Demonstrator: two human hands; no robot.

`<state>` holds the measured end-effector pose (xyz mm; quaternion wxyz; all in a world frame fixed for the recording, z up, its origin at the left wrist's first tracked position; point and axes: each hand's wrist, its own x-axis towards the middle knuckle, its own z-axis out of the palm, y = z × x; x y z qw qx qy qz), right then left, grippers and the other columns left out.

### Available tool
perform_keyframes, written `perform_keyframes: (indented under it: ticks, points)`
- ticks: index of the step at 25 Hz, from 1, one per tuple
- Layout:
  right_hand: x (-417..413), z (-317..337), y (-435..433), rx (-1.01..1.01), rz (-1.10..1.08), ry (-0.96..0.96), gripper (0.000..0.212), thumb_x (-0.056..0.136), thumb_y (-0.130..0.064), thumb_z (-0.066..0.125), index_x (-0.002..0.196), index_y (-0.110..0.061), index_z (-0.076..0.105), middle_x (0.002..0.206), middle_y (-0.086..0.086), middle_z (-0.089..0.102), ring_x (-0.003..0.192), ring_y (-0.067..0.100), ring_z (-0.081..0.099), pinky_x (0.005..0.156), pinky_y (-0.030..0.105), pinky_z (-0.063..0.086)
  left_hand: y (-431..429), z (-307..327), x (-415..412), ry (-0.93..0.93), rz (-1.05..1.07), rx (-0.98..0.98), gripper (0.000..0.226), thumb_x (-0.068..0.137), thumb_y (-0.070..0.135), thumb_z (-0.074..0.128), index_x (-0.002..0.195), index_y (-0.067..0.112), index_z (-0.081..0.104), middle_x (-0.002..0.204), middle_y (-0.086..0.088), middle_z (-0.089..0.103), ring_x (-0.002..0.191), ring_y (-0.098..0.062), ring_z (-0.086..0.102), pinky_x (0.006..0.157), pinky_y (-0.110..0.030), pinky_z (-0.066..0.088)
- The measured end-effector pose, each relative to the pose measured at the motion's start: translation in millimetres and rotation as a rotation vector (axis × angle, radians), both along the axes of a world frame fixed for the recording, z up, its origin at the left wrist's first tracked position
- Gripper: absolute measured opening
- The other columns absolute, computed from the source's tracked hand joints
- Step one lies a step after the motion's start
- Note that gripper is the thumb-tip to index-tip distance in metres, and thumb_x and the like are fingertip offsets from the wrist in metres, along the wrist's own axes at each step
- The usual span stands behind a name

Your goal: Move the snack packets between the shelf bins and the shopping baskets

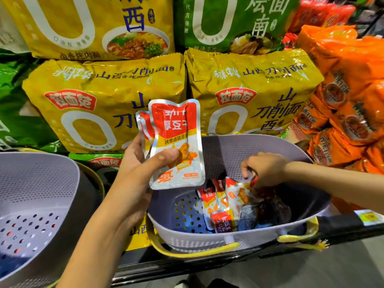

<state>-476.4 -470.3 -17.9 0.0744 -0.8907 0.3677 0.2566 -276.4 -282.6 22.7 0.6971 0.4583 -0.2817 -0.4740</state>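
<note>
The left grip [133,163] grasps some red-and-silver tofu snack packets [176,142], with the thumb on the front one, raised above the purple basket [228,142] in front of the yellow noodle packs [104,100]. The right grip [264,169] is down inside this basket and seems to pinch one packet from the pile of packets [226,206]. I judge the task is midway, because many packets remain there. The second basket [41,183] is cut off at the left and its content is unclear. The front packet hides how many the left grip holds

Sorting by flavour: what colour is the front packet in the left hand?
The front packet is red above, yellow-banded, white below, silver-edged; head view.
</note>
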Motion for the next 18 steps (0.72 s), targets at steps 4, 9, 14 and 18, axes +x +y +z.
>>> perform_keyframes:
  ticks: [4, 9, 14, 18]
  points:
    - [10.0, 2.3, 5.1, 0.025, 0.133, 0.138, 0.017, 0.078, -0.035, 0.069, 0.079, -0.025, 0.056, 0.085, -0.005, 0.057, 0.087, 0.017, 0.052, 0.067, 0.027, 0.035, -0.3, 0.9, 0.0, -0.004, 0.003, 0.0, 0.061, 0.052, 0.009, 0.075, 0.109, 0.014, 0.056, 0.086, -0.002, 0.075, 0.072, -0.016, 0.072, 0.056, -0.023, 0.055]
    - [7.0, -0.4, 8.9, 0.054, 0.31, 0.2, 0.037, 0.076, -0.028, 0.07, 0.069, -0.028, 0.033, 0.098, -0.001, 0.054, 0.098, 0.019, 0.047, 0.069, 0.025, 0.03, -0.1, 0.3, -1.2, -0.001, 0.017, -0.013, 0.052, 0.061, 0.008, 0.065, 0.112, 0.013, 0.054, 0.085, -0.001, 0.074, 0.071, -0.015, 0.072, 0.056, -0.022, 0.054]
    - [30.7, 42.5, 8.5, 0.207, 0.159, -0.074, 0.034, 0.066, -0.019, 0.078, 0.072, -0.024, 0.045, 0.075, -0.006, 0.054, 0.068, 0.01, 0.047, 0.057, 0.022, 0.035, -0.9, 2.1, -1.4, 0.017, 0.021, -0.021, 0.045, 0.061, 0.008, 0.064, 0.105, 0.014, 0.055, 0.08, 0.0, 0.074, 0.069, -0.014, 0.071, 0.055, -0.023, 0.054]
    - [74.4, 23.9, 32.4, 0.281, 0.21, -0.031, 0.045, 0.072, -0.021, 0.077, 0.115, -0.021, 0.063, 0.106, 0.001, 0.064, 0.093, 0.017, 0.061, 0.079, 0.028, 0.051, -2.0, 2.6, -1.7, 0.035, 0.025, -0.022, 0.044, 0.061, 0.008, 0.064, 0.104, 0.014, 0.056, 0.08, 0.0, 0.074, 0.07, -0.014, 0.071, 0.055, -0.023, 0.055]
